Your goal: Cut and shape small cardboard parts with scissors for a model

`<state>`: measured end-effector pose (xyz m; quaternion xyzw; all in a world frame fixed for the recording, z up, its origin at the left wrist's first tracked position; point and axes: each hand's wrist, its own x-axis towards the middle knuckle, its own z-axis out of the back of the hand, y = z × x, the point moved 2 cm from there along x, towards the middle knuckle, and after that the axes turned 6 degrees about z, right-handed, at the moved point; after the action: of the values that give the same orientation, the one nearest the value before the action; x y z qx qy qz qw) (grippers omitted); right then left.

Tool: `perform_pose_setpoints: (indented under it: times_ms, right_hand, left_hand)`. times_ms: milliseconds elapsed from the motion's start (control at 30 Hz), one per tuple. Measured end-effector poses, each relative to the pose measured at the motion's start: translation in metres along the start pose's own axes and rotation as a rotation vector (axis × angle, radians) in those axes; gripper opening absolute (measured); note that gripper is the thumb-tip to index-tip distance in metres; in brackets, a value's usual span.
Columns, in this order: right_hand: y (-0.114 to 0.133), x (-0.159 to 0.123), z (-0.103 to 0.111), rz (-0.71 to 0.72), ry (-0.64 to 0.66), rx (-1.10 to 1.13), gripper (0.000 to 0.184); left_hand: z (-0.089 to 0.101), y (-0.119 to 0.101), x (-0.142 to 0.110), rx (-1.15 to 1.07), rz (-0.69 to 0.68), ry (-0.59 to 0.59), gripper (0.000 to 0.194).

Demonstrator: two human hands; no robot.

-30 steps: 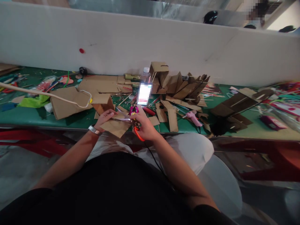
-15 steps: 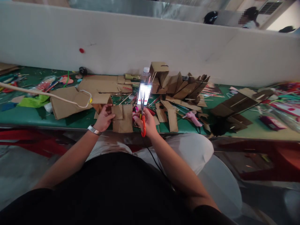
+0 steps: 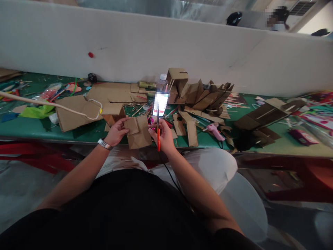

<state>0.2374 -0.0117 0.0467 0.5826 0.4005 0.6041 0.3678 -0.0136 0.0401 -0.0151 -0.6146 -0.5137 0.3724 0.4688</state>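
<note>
The cardboard piece (image 3: 139, 136) is located left of the scissors (image 3: 159, 139); on the desk (image 3: 83, 134), the bottle (image 3: 161, 84) is positioned behind the phone (image 3: 162, 103).

We list one flat, roughly rectangular brown cardboard sheet (image 3: 142, 137), held slightly askew, and one smaller brown cardboard rectangle (image 3: 132, 125) overlying its upper left; we cannot tell whether they are joined. We also record one pair of orange-handled metal scissors (image 3: 158, 135), held just right, blades close together, pointing away.
</note>
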Motion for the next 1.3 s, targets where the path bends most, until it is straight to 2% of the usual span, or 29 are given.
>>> perform_pose_setpoints:
  times_ms: [367,633,1033,1200,1300]
  right_hand:
    - [-0.006,-0.003,-0.005,-0.001,-0.068,0.004,0.053]
    - [0.0,-0.006,-0.01,0.046,-0.072,0.082,0.042]
    - [0.01,-0.009,-0.012,0.051,-0.053,0.053,0.042]
    - [-0.001,-0.01,-0.01,0.064,-0.061,-0.031,0.047]
    - [-0.007,-0.01,-0.009,0.116,-0.06,-0.222,0.051]
  left_hand:
    - [-0.002,-0.004,-0.005,0.0,0.045,0.127,0.069]
    - [-0.005,-0.004,-0.005,0.01,0.024,0.114,0.067]
    - [-0.003,0.0,-0.004,0.039,0.026,0.078,0.064]
    - [-0.002,-0.001,-0.004,0.056,0.022,0.095,0.065]
    - [-0.003,-0.003,-0.005,0.099,0.031,0.125,0.066]
